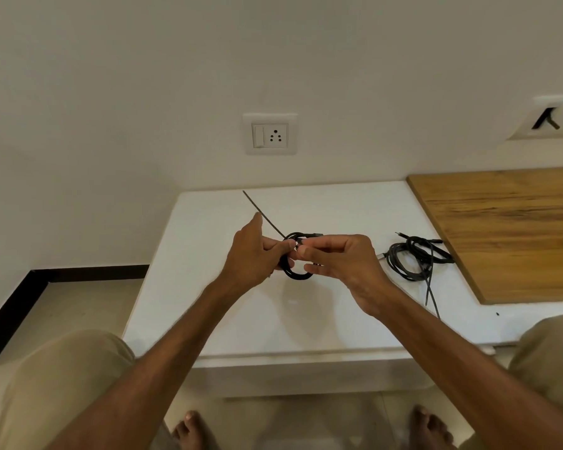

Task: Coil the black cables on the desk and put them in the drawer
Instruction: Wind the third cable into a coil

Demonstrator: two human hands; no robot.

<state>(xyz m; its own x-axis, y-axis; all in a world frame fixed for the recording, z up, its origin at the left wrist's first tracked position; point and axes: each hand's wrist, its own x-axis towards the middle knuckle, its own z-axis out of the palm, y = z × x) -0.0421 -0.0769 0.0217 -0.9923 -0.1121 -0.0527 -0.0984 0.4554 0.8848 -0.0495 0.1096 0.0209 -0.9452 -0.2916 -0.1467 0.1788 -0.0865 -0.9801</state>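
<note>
Winding looks nearly done, I'd say. L hand [254, 251] grips the coil [298, 275], fingers curled round the loops. R hand [342, 264] pinches a strand at the top of the loops w/ thumb & fingertips. The coil hangs between both hands, above the desk [215, 303], judging by the shadow under it. A straight tail [257, 207] runs out past the L thumb, away from the body.

To do it well:
- Keep the L grip firm so the loops don't spring apart.
- Let the R hand draw the tail in & lay it at the same loop size, no twist.
- Prob. worth wrapping the last bit round the bundle to lock it.

Room & edges:
- The tail tip sits near the desk's back edge & the wall, so pull it in, don't swing it.
- Outboard of the L hand the desk ends close by, w/ floor beyond.
- Just outboard of the R hand lies the 2nd cable [413, 258], loose on the desk, one end trailing back toward the R forearm. Avoid snagging it.
- A wood board [507, 235] lies past that.
- Bare desk under & behind the wrists gives space to set the coil down.
- The panel [306, 375] below the near edge may be the drawer; can't tell.
</note>
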